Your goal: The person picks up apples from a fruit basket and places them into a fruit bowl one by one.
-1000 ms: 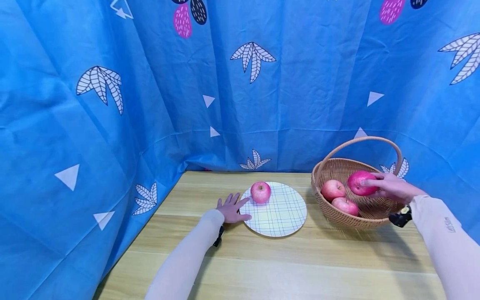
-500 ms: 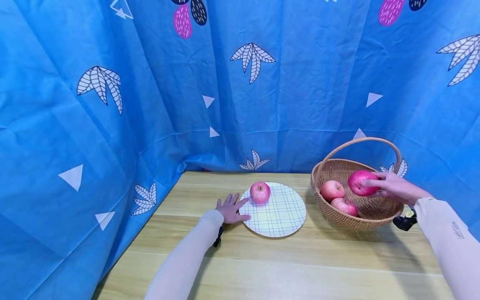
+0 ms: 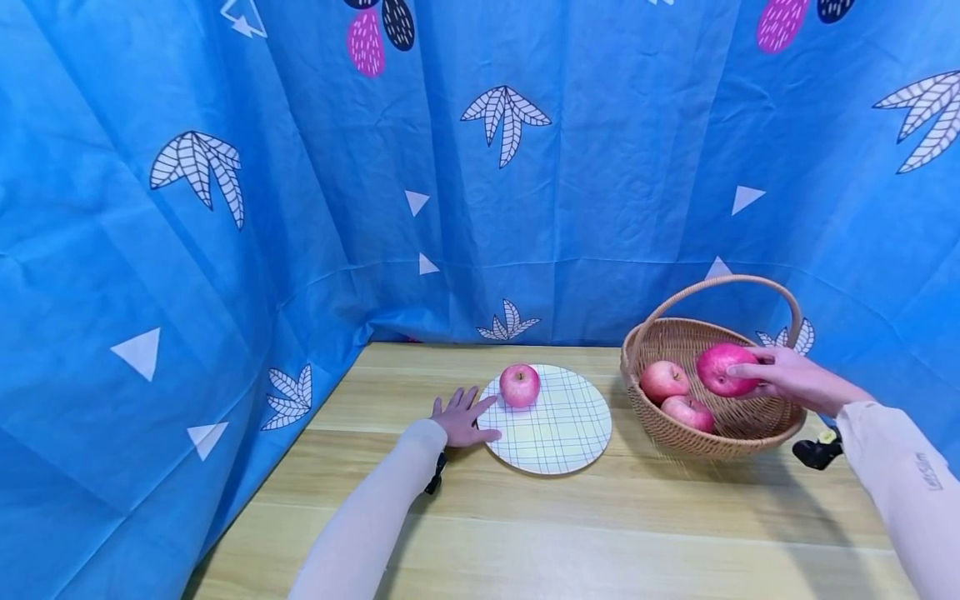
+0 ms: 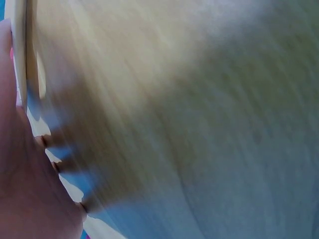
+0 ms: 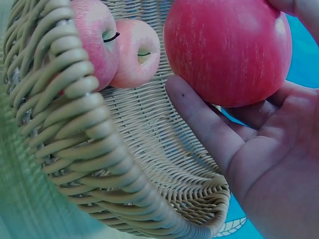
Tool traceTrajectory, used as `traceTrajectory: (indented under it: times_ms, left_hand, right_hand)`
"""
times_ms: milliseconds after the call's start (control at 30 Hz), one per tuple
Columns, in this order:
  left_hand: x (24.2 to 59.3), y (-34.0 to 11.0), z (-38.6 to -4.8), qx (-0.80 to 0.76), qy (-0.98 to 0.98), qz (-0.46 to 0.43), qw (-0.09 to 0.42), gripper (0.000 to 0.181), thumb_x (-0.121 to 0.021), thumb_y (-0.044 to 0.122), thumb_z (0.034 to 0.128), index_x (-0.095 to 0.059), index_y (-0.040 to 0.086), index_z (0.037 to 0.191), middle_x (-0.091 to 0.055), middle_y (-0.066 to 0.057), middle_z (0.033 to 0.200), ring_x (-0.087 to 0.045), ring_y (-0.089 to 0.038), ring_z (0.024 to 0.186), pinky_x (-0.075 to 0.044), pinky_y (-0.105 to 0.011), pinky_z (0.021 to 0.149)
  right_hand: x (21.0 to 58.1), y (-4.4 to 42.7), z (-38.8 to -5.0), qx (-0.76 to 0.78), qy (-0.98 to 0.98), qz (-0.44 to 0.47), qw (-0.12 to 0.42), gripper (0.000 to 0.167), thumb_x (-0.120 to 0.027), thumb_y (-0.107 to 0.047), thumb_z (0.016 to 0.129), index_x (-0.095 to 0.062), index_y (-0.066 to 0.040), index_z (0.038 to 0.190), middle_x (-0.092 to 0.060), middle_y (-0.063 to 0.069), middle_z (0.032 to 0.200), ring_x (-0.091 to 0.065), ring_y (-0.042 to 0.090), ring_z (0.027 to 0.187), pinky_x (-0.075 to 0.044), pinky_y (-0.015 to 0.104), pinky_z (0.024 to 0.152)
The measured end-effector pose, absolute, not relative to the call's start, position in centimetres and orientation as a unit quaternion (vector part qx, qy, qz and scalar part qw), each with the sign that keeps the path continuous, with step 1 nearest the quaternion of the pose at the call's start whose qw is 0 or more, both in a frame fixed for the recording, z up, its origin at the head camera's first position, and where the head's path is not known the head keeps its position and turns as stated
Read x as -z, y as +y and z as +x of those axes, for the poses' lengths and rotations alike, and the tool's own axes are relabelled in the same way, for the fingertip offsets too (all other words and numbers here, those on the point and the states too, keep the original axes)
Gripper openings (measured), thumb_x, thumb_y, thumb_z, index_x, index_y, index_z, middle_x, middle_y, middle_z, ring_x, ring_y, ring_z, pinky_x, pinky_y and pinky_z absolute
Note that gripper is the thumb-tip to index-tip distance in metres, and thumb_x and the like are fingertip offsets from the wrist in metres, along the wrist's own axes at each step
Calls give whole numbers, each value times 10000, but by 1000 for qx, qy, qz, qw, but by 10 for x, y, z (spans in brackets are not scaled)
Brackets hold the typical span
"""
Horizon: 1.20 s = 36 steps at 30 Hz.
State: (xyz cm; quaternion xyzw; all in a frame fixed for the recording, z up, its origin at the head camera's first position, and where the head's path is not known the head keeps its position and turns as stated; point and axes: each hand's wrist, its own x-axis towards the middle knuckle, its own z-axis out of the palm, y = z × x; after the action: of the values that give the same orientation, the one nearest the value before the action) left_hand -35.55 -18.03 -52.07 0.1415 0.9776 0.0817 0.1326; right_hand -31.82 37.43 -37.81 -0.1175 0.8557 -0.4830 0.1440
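My right hand (image 3: 791,379) grips a deep red apple (image 3: 726,369) over the mouth of a wicker basket (image 3: 678,435). In the right wrist view this apple (image 5: 227,52) rests against the fingers, above the woven inside. Two paler apples lie in the basket's left part, one behind (image 3: 664,381) and one in front (image 3: 688,413). Another apple (image 3: 520,386) sits on the upper left of a white checked plate (image 3: 558,442). Fingers spread, my left hand (image 3: 461,421) rests at the plate's left edge. In the left wrist view only part of that hand (image 4: 35,184) shows.
The basket's tall arched handle (image 3: 720,281) rises over its opening. A light wooden table (image 3: 570,533) bears the plate and basket. Blue patterned curtain (image 3: 495,208) hangs along the back and both sides.
The right wrist and sleeve have shifted slightly right and down, and the held apple has moved only a little. The left hand, plate and basket look unchanged.
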Motion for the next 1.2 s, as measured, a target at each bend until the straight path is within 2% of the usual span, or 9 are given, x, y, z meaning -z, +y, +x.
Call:
traceTrajectory:
  times_ms: [333, 500, 700, 900, 1033, 1200]
  left_hand:
    - [519, -180, -353, -80, 977, 143, 136, 891, -425, 846, 852, -135, 460, 1600, -34, -46, 1715, 4, -343, 1573, -7, -697, 1189]
    - [517, -180, -350, -83, 976, 147, 136, 891, -418, 842, 858, -147, 439, 1605, -40, -57, 1714, 1, -354, 1572, -7, -697, 1190]
    - [516, -181, -350, -86, 976, 146, 139, 909, -410, 851, 853, -140, 425, 1610, -33, -63, 1714, 15, -354, 1571, 20, -693, 1191]
    - [526, -184, -358, -84, 976, 146, 139, 941, -363, 907, 815, -98, 463, 1602, 5, -43, 1716, 44, -343, 1572, 39, -696, 1187]
    - [529, -184, -360, -88, 976, 145, 139, 942, -373, 910, 807, -101, 476, 1598, 6, -33, 1716, 44, -339, 1572, 42, -695, 1187]
    - [523, -182, -357, -85, 976, 143, 143, 906, -413, 858, 844, -120, 458, 1602, -7, -47, 1716, 34, -349, 1572, 31, -695, 1189]
  right_hand:
    - [374, 367, -313, 479, 859, -121, 135, 628, -586, -275, 1025, -384, 144, 1446, -682, 30, 1134, -715, 169, 979, -580, 283, 865]
    - [374, 362, -311, 465, 866, -125, 135, 606, -575, -285, 1028, -406, 119, 1447, -660, 94, 1196, -703, 175, 992, -574, 290, 871]
    - [373, 358, -309, 419, 891, -115, 132, 673, -569, -384, 1020, -390, 58, 1494, -615, 189, 1312, -686, 201, 1003, -530, 300, 871]
    - [371, 351, -304, 444, 877, -133, 130, 592, -575, -317, 1025, -433, 50, 1468, -634, 161, 1272, -717, 260, 989, -543, 264, 874]
    - [369, 344, -300, 455, 869, -148, 129, 550, -580, -286, 1023, -464, 46, 1445, -642, 126, 1246, -718, 239, 988, -554, 293, 887]
    - [367, 336, -297, 448, 871, -150, 137, 559, -593, -326, 1002, -478, -5, 1446, -622, 160, 1285, -705, 288, 1013, -563, 364, 886]
